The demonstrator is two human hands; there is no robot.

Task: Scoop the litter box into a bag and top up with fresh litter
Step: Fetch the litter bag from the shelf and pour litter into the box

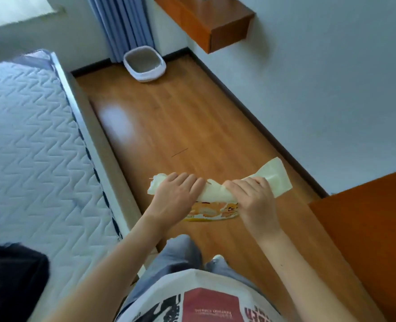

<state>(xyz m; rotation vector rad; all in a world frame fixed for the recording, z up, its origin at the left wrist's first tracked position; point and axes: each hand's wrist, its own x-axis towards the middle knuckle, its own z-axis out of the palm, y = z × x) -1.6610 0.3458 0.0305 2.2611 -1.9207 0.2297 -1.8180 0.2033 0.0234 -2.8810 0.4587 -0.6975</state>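
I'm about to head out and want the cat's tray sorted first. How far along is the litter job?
Nothing looks done yet. The white plastic litter box sits far off by the blue curtain, untouched. In hand: the left hand and right hand both grip the rolled-up top of a cream litter bag with an orange cartoon print. No scoop or waste bag is visible. Scooping and topping up are both left.

Bright, even daylight from the window (18,10) far left, blown out white. Soft glare patch on the wood floor (116,122) near the bed (29,135). Shadows weak and diffuse. Overall soft, slight motion blur; far-left edges smeared most. Wide-angle bend tilts walls and stretches corners. Dark underexposed patch near left.
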